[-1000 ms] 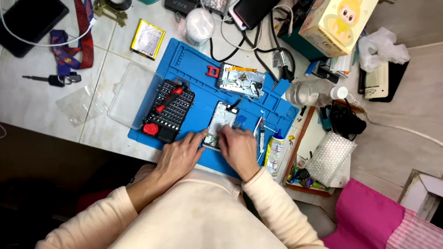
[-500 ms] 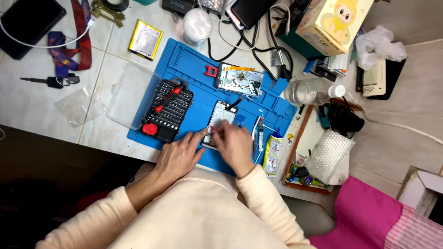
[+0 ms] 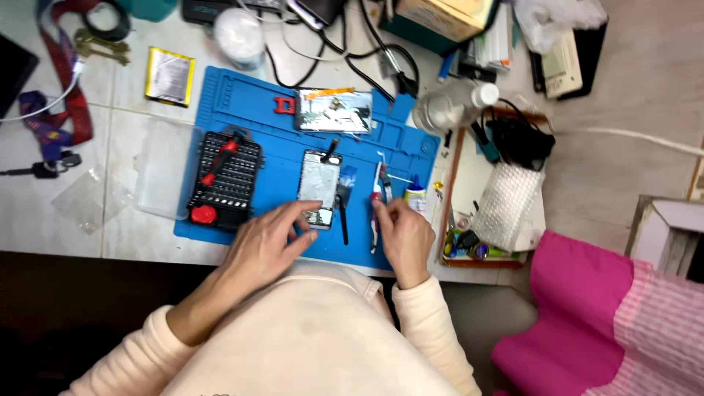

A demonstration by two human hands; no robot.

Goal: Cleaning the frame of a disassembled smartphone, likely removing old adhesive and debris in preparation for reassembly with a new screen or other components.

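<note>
A pale tiled counter point(image 3: 125, 235) carries a blue rubber work mat point(image 3: 271, 117) near its front edge. A clear plastic lid point(image 3: 163, 169) touches the mat's left side; a yellow-edged flat battery point(image 3: 169, 75) lies behind it, and a key on a purple lanyard point(image 3: 44, 132) lies toward the left edge.

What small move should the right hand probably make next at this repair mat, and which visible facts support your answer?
Probably close the right hand on the red-tipped tool and lift it toward the opened phone. Its fingertips already sit at that tool on the blue mat, while the left hand rests at the phone's lower end, seemingly steadying it.
</note>
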